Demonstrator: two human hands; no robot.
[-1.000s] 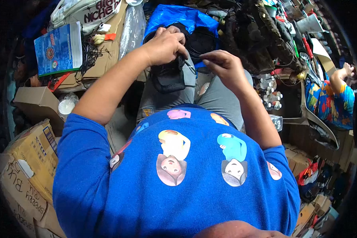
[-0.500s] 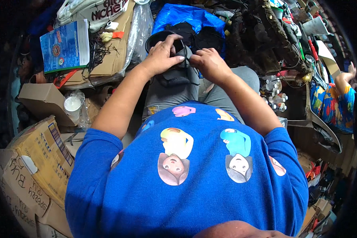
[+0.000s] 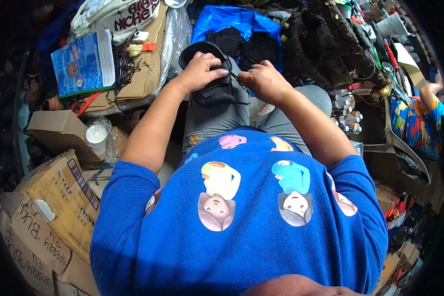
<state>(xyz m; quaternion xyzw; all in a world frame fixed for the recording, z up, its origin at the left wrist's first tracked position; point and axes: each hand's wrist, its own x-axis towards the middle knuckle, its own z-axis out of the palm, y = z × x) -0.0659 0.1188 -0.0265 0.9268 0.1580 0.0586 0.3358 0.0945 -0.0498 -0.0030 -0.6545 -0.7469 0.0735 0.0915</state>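
A black shoe [image 3: 216, 94] rests on my left thigh, its dark rounded end pointing away from me. My left hand [image 3: 202, 73] grips the shoe's upper part, fingers curled over it and the thumb pressed along its side. Just right of the shoe, my right hand [image 3: 265, 83] is closed, thumb and forefinger pinched at a thin dark cord that runs beside the shoe. The fingertips hide most of what is in that pinch. Beyond the shoe, several black pieces [image 3: 262, 49] lie on a blue plastic sheet [image 3: 232, 18].
To the left, a blue book [image 3: 84, 63] and tangled black cords [image 3: 125, 66] lie on flat cardboard. Cardboard boxes [image 3: 59, 190] and a white cup [image 3: 96, 134] stand nearer. Small bottles [image 3: 349, 118] are right of my knee. Another person's colourful sleeve [image 3: 413, 121] shows far right.
My left fingers have lowered and curled further over the shoe. The right hand stays beside it, with little movement. The whole view has shifted slightly.
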